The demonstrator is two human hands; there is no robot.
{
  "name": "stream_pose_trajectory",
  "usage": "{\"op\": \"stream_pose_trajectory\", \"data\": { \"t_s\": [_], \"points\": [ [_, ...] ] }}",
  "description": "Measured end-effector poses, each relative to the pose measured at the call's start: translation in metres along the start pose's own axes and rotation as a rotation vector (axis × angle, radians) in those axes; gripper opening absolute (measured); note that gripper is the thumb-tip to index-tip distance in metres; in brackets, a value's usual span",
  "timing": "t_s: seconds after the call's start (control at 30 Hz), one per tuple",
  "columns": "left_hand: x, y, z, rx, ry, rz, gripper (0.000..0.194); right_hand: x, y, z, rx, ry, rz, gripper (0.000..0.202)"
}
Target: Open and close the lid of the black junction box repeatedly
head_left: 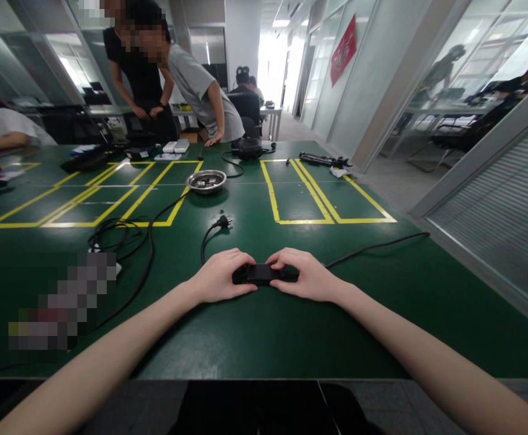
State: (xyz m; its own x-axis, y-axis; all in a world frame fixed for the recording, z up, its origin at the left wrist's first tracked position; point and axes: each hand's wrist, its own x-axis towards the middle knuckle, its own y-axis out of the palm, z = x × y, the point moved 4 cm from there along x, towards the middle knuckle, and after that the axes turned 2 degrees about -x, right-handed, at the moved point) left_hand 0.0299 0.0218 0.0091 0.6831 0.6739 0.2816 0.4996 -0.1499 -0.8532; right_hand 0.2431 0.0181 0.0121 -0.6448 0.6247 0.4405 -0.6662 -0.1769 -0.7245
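A black power adapter point(263, 274) lies low over the green table point(191, 344), held at both ends. My left hand point(221, 276) is closed around its left end, thumb and fingers on either side. My right hand point(308, 277) grips the right end in the same way, partly hiding a black connector there. From behind my left hand a short cord leads up to a black plug point(222, 222) with its metal prongs facing right. Another black cable point(377, 246) runs from beside my right hand to the table's right edge.
A blurred-out power strip point(64, 302) and coiled cable point(119, 232) lie on the left. Farther back are a metal bowl point(206, 181) with small metal pieces, a black folded tripod point(322, 159) and yellow tape outlines. People point(200, 90) stand across the table.
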Motion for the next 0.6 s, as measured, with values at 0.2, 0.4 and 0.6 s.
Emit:
{"op": "stream_pose_trajectory", "data": {
  "t_s": [0.2, 0.4, 0.6],
  "points": [
    [0.0002, 0.0011, -0.0011, -0.002, 0.024, 0.004, 0.03, -0.0005, 0.0016, -0.0011, -0.056, 0.0, 0.019, 0.015],
    [0.0011, 0.0009, -0.0026, 0.047, 0.046, 0.017, 0.026, -0.0007, 0.0034, -0.0016, -0.157, 0.019, 0.056, 0.03],
    [0.0028, 0.0021, -0.0098, 0.178, 0.085, 0.016, 0.036, 0.0006, 0.0073, 0.0038, -0.272, -0.07, 0.064, 0.028]
  ]
}}
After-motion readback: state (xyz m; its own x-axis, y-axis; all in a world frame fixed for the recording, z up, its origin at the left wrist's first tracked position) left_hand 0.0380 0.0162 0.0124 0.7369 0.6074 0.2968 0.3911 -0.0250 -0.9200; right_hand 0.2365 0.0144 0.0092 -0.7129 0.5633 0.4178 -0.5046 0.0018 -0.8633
